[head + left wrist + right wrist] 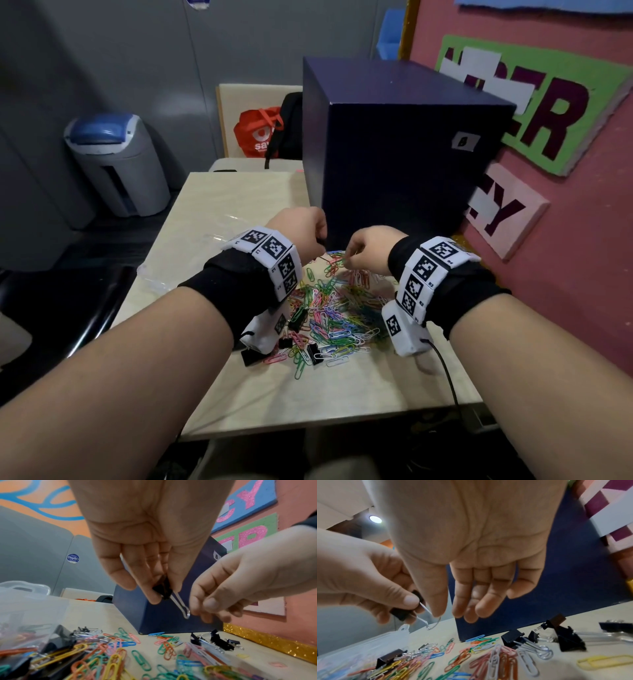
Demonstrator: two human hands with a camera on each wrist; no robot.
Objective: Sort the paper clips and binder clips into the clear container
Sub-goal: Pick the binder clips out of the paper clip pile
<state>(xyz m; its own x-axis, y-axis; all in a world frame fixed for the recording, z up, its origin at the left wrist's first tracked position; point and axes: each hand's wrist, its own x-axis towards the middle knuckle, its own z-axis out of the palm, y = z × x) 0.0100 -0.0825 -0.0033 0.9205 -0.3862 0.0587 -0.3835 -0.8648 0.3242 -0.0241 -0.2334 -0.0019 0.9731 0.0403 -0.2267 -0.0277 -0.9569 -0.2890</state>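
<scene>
table [359, 387]: pale top, carrying the whole loose heap
clear container [20, 601]: at the left, just beside the heap
paper clips [337, 318]: light, slippery wire; likely best pinched singly
left hand [137, 563]: pinches the binder clip [163, 589] by its stiff black body, above the heap
right hand [240, 582]: fingertips nip its wire handle

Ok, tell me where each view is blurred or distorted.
Head view: wide-angle bending at the edges, dim room, the paper clips fairly sharp. Left wrist view: near clips soft, the binder clip in the left hand clearer. Right wrist view: the right hand looms large, foreground clips smeared.
</scene>
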